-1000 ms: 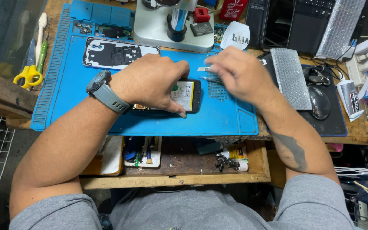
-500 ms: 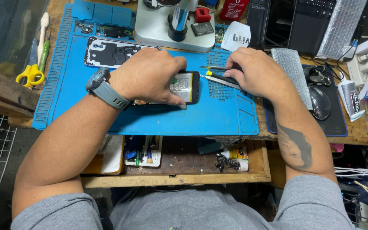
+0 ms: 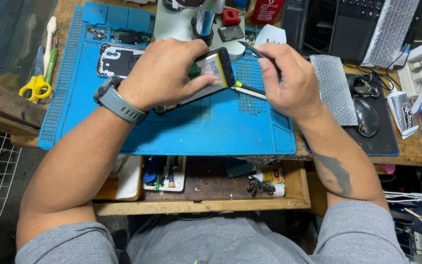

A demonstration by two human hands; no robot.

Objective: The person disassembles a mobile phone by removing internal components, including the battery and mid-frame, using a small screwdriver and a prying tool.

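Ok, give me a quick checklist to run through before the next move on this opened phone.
1. Left hand grips the opened phone, lifted at an angle off the blue mat: ok.
2. Right hand holds the yellow-tipped tool: ok.
3. Tool tip at the phone's edge: ok.
4. Tip actually under a part: cannot tell.
5. Detached back cover lying aside on the mat: ok.
6. Microscope base close behind the phone, little room: not ok.
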